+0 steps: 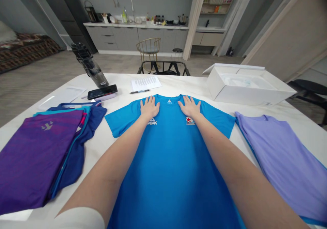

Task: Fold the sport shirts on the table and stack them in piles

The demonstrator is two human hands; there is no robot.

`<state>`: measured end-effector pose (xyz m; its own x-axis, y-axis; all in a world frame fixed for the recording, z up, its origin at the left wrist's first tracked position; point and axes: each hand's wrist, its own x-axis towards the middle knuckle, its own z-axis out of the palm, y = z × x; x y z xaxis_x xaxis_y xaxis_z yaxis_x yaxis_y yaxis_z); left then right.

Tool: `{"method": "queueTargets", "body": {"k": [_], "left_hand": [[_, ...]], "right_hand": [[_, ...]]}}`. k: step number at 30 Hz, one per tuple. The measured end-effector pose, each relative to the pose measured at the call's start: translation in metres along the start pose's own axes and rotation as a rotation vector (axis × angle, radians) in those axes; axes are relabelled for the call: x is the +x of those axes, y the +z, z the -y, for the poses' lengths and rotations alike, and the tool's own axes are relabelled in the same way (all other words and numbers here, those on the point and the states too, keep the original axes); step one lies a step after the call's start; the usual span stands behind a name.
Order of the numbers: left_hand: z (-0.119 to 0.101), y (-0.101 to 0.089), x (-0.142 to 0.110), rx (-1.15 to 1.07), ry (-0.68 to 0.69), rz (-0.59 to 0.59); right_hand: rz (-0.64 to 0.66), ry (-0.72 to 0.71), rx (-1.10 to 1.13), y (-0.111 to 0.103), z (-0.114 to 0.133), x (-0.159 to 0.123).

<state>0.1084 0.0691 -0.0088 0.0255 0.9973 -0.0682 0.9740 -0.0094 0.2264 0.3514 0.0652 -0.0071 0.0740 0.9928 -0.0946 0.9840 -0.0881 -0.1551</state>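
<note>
Where the white counter (120, 82) stretches across the room, a blue T-shirt (171, 154) lies flat at its centre, with a stack of folded shirts (38, 154) at nine o'clock, a lilac T-shirt (283, 164) at three and a white box (245, 87) at two. The left hand (150, 108) and right hand (189, 107) press on the shirt just below its collar, fingers (152, 101) spread flat, while a pen (139, 91) lies just beyond at twelve o'clock.

A T-shirt (171, 161) lies on the table (178, 84), stacked shirts (41, 150) left, another shirt (283, 164) right.
</note>
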Motion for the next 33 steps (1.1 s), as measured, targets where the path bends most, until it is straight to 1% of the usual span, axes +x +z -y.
{"method": "queueTargets", "body": {"k": [5, 8, 10, 11, 13, 15, 16, 18, 20, 22, 24, 26, 28, 30, 32, 33], "left_hand": [[0.000, 0.004, 0.010, -0.011, -0.025, -0.034], [0.002, 0.005, 0.013, 0.001, 0.003, -0.063], [0.003, 0.003, 0.010, 0.004, 0.041, -0.089], [0.002, 0.001, 0.006, 0.006, 0.073, -0.116], [-0.001, -0.003, -0.004, 0.015, 0.156, -0.190], [-0.006, -0.005, -0.020, 0.032, 0.230, -0.227], [-0.009, -0.005, -0.030, 0.039, 0.248, -0.222], [-0.014, -0.002, -0.050, 0.041, 0.239, -0.186], [-0.018, 0.003, -0.071, 0.025, 0.178, -0.151], [-0.017, 0.008, -0.090, 0.002, 0.106, -0.108], [-0.010, 0.010, -0.106, -0.013, 0.064, -0.059], [0.004, 0.008, -0.116, -0.019, 0.058, -0.032], [0.021, 0.003, -0.121, -0.013, 0.069, -0.023], [0.037, -0.003, -0.124, 0.001, 0.102, -0.016], [0.044, -0.008, -0.128, 0.017, 0.141, -0.024], [0.043, -0.009, -0.132, 0.024, 0.160, -0.039]], "right_hand": [[-0.020, -0.011, -0.014, 0.004, -0.002, 0.008], [-0.038, -0.017, -0.016, 0.004, -0.003, 0.008], [-0.055, -0.025, 0.002, 0.002, -0.002, 0.006], [-0.086, -0.033, 0.010, 0.001, -0.001, 0.003], [-0.192, -0.058, 0.005, -0.002, 0.002, -0.005], [-0.266, -0.093, -0.015, -0.004, 0.009, -0.016], [-0.264, -0.112, -0.022, -0.003, 0.013, -0.024], [-0.207, -0.123, -0.015, -0.001, 0.023, -0.041], [-0.138, -0.064, 0.021, 0.003, 0.031, -0.060], [-0.083, 0.040, 0.061, 0.007, 0.034, -0.080], [-0.048, 0.121, 0.081, 0.009, 0.027, -0.097], [-0.042, 0.140, 0.070, 0.009, 0.010, -0.108], [-0.037, 0.095, 0.036, 0.006, -0.012, -0.114], [-0.030, 0.009, 0.007, 0.002, -0.032, -0.117], [-0.044, -0.076, -0.003, -0.003, -0.043, -0.123], [-0.069, -0.106, -0.008, -0.004, -0.042, -0.129]]}}
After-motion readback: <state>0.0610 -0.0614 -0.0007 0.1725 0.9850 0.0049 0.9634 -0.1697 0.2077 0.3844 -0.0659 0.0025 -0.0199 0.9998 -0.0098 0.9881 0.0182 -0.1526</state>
